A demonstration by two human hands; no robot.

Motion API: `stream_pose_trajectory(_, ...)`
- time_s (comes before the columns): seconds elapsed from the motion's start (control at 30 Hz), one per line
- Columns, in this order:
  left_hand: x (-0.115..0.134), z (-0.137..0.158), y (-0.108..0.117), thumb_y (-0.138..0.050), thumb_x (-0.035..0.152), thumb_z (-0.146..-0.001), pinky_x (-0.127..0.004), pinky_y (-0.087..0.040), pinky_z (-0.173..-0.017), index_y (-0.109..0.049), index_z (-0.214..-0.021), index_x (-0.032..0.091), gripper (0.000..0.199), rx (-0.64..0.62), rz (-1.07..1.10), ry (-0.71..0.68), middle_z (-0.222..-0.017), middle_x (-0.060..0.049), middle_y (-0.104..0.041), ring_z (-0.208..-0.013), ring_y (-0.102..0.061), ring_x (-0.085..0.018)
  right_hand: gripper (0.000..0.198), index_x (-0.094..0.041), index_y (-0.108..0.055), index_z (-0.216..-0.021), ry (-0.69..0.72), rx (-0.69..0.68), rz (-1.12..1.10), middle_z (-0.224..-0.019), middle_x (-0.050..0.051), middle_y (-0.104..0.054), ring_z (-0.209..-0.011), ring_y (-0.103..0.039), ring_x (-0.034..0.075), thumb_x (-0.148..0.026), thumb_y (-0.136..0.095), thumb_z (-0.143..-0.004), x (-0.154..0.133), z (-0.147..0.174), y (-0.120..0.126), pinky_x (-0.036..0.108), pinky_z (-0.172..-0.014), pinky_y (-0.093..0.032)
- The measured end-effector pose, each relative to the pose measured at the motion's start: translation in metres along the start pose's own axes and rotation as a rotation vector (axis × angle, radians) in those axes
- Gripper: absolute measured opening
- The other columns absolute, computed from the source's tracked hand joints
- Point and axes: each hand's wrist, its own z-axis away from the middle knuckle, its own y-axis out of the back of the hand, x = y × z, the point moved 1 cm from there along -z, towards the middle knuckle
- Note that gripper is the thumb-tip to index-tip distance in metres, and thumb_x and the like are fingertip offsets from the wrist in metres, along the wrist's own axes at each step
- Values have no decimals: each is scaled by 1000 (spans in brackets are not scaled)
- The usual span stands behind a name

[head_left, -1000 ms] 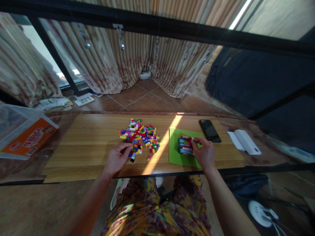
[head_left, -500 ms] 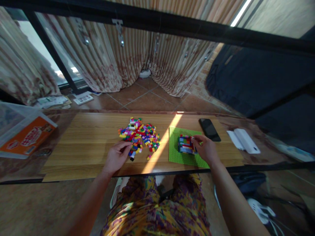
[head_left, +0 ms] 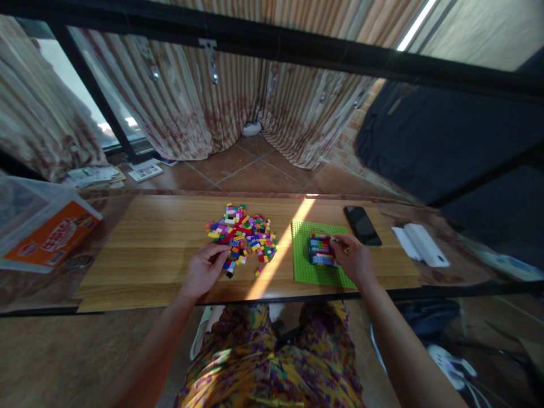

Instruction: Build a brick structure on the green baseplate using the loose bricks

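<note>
My right hand (head_left: pixel 355 259) is closed at the right side of a block structure (head_left: pixel 323 251) built of rows in several colours, which stands on a green studded baseplate (head_left: pixel 301 266). The fingertips touch the structure's upper right edge and hide part of it; a small yellow-green spot shows by the fingers, too small to identify. At the left edge of a loose pile of toy bricks (head_left: pixel 255 229), my left hand (head_left: pixel 205 269) has thumb and forefinger pinched together. What lies between them, if anything, is hidden.
A black phone (head_left: pixel 362 225) lies behind the baseplate on the wooden table (head_left: pixel 140 243). A clear bin with an orange label (head_left: pixel 53 232) stands at the left. White folded sheets (head_left: pixel 420 243) lie off the right end. A sunlit strip crosses the tabletop.
Both hands hold nearly the same places. The view has shifted slightly, and the right fingers have moved a little on the structure's edge.
</note>
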Motion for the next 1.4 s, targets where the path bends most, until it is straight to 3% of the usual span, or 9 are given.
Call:
stream_pose_trajectory(0.1,2,0,0,-58,36,-84,-29,-51,-80,-72,-93,22,22,-7,-13,4,-91,-3,-73,-84,-66,-17,46,-15,-68,-93,-101,53,-22,-77,8,-69,-66,-61,19,-56,-52,-83,-3,2,4,29,-63,-43)
stream_pose_trajectory(0.2,3,0,1,-57,36,-84,-29,-51,-80,-72,-94,22,23,-8,-4,17,-91,-3,-73,-84,-67,-18,48,-16,-66,-77,-147,87,95,-69,8,-68,-63,-59,19,-60,-48,-85,-7,-2,8,28,-58,-37)
stream_pose_trajectory(0.3,3,1,0,-58,37,-84,-30,-52,-82,-73,-93,22,23,4,3,26,-92,-3,-73,-85,-67,-18,52,-18,-64,-67,-143,-28,300,-65,9,-66,-62,-58,20,-61,-43,-87,-10,-11,9,29,-56,-31)
stream_pose_trajectory(0.43,4,0,0,-59,37,-83,-30,-52,-83,-72,-92,22,22,8,5,28,-92,-3,-73,-85,-67,-18,52,-18,-65,-68,-107,-225,522,-69,11,-68,-66,-61,21,-54,-37,-93,-13,-23,8,29,-56,-29)
stream_pose_trajectory(0.6,5,1,1,-58,37,-84,-30,-52,-83,-72,-93,22,23,5,11,30,-93,-4,-73,-87,-67,-18,49,-17,-67,-78,-24,-292,646,-77,12,-71,-72,-64,22,-44,-32,-97,-15,-26,6,29,-60,-32)
stream_pose_trajectory(0.77,4,1,0,-58,39,-84,-30,-52,-84,-72,-94,22,24,-1,16,42,-94,-4,-73,-87,-67,-18,46,-17,-68,-83,-5,-255,637,-80,12,-71,-73,-65,21,-42,-32,-97,-12,-23,1,29,-61,-34)
stream_pose_trajectory(1.13,5,0,1,-58,39,-83,-32,-52,-84,-72,-93,22,24,5,6,29,-94,-4,-73,-88,-67,-19,45,-18,-67,-74,35,-139,504,-70,11,-68,-63,-60,20,-40,-34,-95,2,-17,-5,29,-58,-34)
stream_pose_trajectory(1.4,3,0,0,-58,38,-83,-31,-52,-83,-73,-92,22,23,7,-3,29,-92,-4,-74,-86,-67,-18,52,-18,-66,-69,-46,-93,472,-66,11,-66,-60,-57,19,-47,-31,-94,-2,-12,1,29,-55,-28)
